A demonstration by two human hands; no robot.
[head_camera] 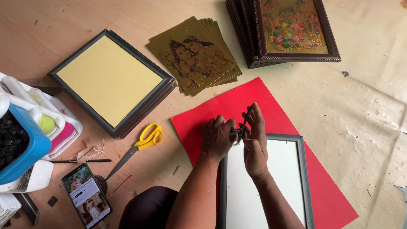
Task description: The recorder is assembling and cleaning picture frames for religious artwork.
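Far left, blue tub (32, 146), black rings (10, 142) inside

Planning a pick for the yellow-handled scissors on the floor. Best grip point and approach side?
Grip the yellow-handled scissors at the yellow loops, from above and the right: the loops are the bulkiest part and lie flat beside bare floor. The closed blades point down-left toward the phone, so that end is thin, low and crowded.

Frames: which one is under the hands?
The grey frame with the white face, lying on the red sheet. Both hands, left hand and right hand, work at its top edge. The yellow-faced frame and the framed-picture stack lie apart.
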